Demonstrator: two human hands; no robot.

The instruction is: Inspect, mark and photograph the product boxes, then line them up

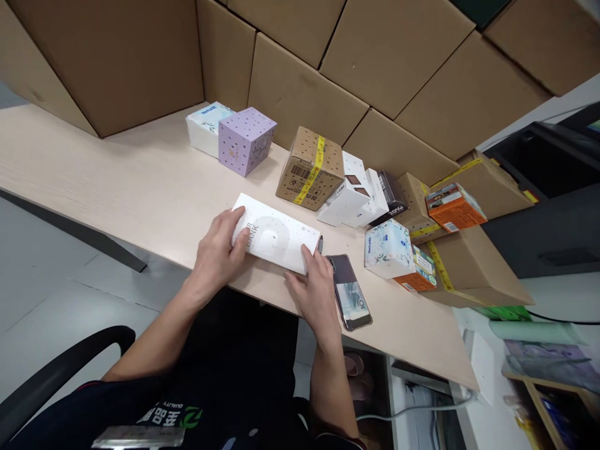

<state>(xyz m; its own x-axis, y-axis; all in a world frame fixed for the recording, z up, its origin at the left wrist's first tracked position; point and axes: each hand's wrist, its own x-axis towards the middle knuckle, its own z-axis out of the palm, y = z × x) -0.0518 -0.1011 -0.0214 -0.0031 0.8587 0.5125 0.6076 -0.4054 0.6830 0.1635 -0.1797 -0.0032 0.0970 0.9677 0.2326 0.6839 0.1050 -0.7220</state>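
A flat white box [281, 234] with "BANK" printed on it lies at the table's near edge, in front of me. My left hand [219, 247] is closed on its left end, thumb on the top face and fingers at the far corner. At the other end, my right hand [315, 284] grips the near right corner between thumb and fingers. Something dark and rounded shows just past the box's right end, mostly hidden. Beside my right hand lies a phone [345, 275] in a clear case with a banknote [352, 299] on its back.
Behind the white box stand a purple box [247, 140], a tissue pack [201, 134] and a taped brown carton [300, 159]. Upright white boxes [344, 199], a second tissue pack [388, 249] and orange boxes [454, 209] crowd the right. Large cartons [300, 87] wall the table's back.
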